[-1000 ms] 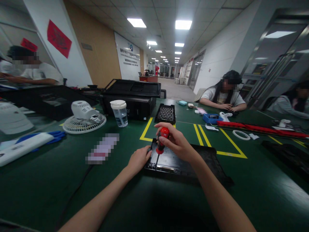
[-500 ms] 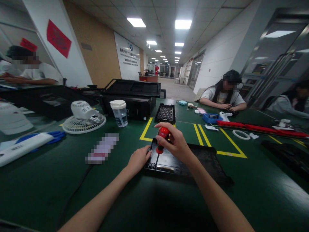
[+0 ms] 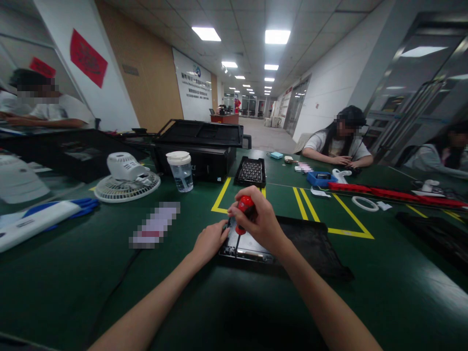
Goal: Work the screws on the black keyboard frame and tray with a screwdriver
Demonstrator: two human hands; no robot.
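A black plastic panel (image 3: 309,243) with a raised rim lies flat on the green table before me. My right hand (image 3: 261,219) is closed round the red handle of a screwdriver (image 3: 245,204). Its dark shaft points down, almost upright, to the panel's near left corner, beside a small metal strip (image 3: 252,254); the tip's exact contact is too small to make out. My left hand (image 3: 210,242) grips the panel's left edge between thumb and fingers, with some of the fingers hidden.
A lidded water cup (image 3: 180,170), a white fan (image 3: 127,180) and a large black case (image 3: 197,156) stand to the left and back. A black tray (image 3: 250,171) lies beyond the panel. Further right are a blue box (image 3: 320,178), a white ring (image 3: 365,204) and a seated person (image 3: 340,139).
My right hand has turned around the screwdriver handle, its fingers shifting slightly while the shaft stays at the same corner. My left hand and the panel have not moved.
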